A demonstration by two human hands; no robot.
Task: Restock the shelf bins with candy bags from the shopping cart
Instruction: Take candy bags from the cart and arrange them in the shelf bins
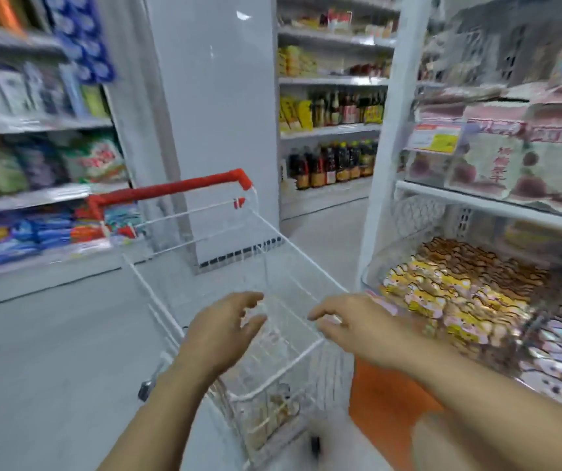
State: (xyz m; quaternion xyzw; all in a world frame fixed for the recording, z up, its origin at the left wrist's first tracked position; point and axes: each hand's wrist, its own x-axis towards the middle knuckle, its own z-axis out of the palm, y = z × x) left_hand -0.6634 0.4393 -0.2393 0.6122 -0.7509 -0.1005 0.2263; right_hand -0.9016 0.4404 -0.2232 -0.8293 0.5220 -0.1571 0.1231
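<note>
**Head view.** The left hand (225,321) and the right hand (351,321) are held over the near end of the white wire shopping cart (150,290). On both hands the fingers are spread and loosely bent, and nothing is held. The upper basket appears bare. Blurred tan shapes (272,409) are seen low in the cart; whether these are candy bags cannot be told.

Candy bags (442,300) in yellow and pink film are heaped in the clear shelf bin (369,277) just right of the cart.

The bags are judged to be light, soft and slippery-skinned, with contents that may be crushed. A bag should be taken across its flat body or pinched at the sealed top edge, without squeezing.
</note>
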